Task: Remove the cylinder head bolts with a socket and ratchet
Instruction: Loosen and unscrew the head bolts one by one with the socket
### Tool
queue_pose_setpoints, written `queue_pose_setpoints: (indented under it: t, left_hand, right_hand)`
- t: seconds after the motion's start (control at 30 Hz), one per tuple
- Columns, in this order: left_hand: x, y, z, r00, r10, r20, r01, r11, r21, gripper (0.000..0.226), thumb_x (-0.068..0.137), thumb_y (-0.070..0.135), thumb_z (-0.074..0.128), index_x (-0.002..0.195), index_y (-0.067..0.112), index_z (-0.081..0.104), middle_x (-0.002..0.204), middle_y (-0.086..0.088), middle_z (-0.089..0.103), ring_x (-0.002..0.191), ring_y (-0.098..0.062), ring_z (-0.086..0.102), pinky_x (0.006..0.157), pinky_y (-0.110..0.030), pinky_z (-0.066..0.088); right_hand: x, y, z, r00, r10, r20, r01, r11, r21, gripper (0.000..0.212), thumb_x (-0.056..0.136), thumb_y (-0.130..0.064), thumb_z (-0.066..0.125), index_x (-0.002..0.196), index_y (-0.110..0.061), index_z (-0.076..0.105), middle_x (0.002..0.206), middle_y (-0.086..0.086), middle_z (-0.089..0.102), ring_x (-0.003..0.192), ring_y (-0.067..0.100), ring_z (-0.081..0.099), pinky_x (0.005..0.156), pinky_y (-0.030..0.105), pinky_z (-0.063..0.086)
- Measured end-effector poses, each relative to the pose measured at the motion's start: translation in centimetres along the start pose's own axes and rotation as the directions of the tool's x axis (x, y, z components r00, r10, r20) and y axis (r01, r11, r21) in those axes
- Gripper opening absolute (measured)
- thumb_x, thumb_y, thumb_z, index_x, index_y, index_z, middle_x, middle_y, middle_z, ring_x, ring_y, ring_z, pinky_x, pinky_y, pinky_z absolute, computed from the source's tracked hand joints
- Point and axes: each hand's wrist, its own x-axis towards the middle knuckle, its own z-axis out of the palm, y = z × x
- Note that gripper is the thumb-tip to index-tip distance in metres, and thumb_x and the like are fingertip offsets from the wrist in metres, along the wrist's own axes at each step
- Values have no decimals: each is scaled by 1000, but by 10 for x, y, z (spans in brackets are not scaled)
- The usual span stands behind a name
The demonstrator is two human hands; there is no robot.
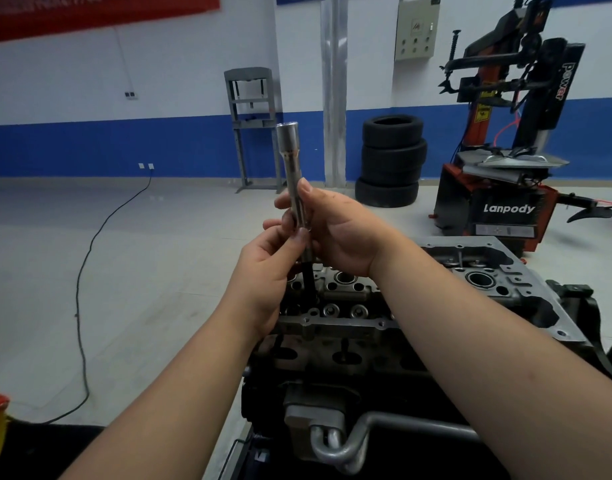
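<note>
single head-worn view, facing forward and down, close above the cylinder head; workshop floor beyond.

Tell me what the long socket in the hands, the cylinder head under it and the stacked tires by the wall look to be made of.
Long socket: looks like polished, probably chrome-plated steel, with bright mirror-like glints. Both hands pinch it: left hand, right hand.
Cylinder head: likely cast aluminium, a dull grey, grainy surface.
Stacked tires: black rubber, matte.

tyres behind engine, tyre changer right
</note>
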Motion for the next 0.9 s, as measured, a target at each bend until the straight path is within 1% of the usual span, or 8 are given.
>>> queue_pose_setpoints:
  t: [0.17, 0.23, 0.3, 0.4, 0.57, 0.67, 0.77, 0.9]
  left_hand:
    - [1, -1, 2, 1000, 9, 1, -9, 1000, 10, 31, 81, 39, 69, 106, 22, 75, 107, -3, 78, 107, -18, 73, 94, -34, 54]
    - [2, 0, 0, 1000, 0, 30, 1, 1000, -6, 21, 92, 42, 65, 101, 29, 80, 108, -3, 78, 107, -17, 73, 89, -29, 56]
    - [3, -1, -3, 998, -4, 65, 5, 1000, -26, 26, 97, 38, 57, 96, 35, 82, 106, 0, 79, 105, -14, 74, 80, -21, 57]
    - [4, -5, -4, 998, 10, 69, -9, 1000, -4, 26, 97, 35, 55, 96, 32, 81, 105, -1, 79, 105, -15, 74, 81, -19, 57]
    - [6, -15, -2, 993, 89, 77, -99, 986, 134, 18, 93, 36, 59, 102, 26, 70, 93, 11, 76, 95, -4, 72, 83, -17, 54]
    - [6, -15, -1, 993, 102, 61, -111, 977, 182, 16, 92, 44, 60, 97, 37, 74, 101, 9, 75, 102, -8, 72, 89, -26, 56]
    - [3, -13, 1, 991, 115, 62, -126, 963, 238, 18, 93, 47, 58, 95, 36, 73, 101, 6, 77, 101, -12, 73, 91, -32, 56]
    - [2, -5, 2, 990, 130, 49, -139, 952, 274, 18, 98, 43, 57, 100, 30, 69, 97, 10, 78, 96, -8, 74, 78, -20, 57]
  right_hand:
    - [2, 0, 2, 999, -35, 9, 35, 999, 40, 23, 99, -36, 51, 99, -14, 54, 78, 1, 65, 118, 32, 62, 101, 50, 49]
    - [2, 0, 1, 999, -32, 4, 32, 999, 27, 27, 102, -38, 46, 97, -13, 57, 80, 1, 67, 113, 33, 61, 99, 50, 49]
    - [3, 1, 0, 1000, -18, 4, 18, 1000, 9, 34, 101, -43, 46, 97, -14, 62, 85, 2, 70, 110, 33, 60, 95, 48, 49]
    - [3, 1, -1, 1000, 5, -4, -5, 1000, 13, 37, 99, -47, 49, 97, -14, 66, 89, 2, 71, 108, 31, 61, 94, 46, 51]
    - [5, 4, -3, 999, 34, -35, -34, 999, 26, 40, 94, -49, 53, 100, -13, 68, 86, 1, 69, 103, 28, 60, 107, 55, 41]
    - [4, 5, -1, 994, 89, -65, -85, 995, 60, 47, 94, -57, 51, 102, -14, 68, 84, -2, 68, 86, 17, 64, 90, 37, 50]
    - [6, 6, 5, 976, 117, -186, -109, 993, 53, 43, 99, -51, 49, 100, -11, 63, 76, -3, 64, 70, 12, 59, 75, 31, 48]
    - [5, 2, 4, 924, 51, -378, -170, 942, -289, 23, 100, -27, 56, 89, -11, 67, 63, -5, 64, 63, 12, 59, 63, 27, 52]
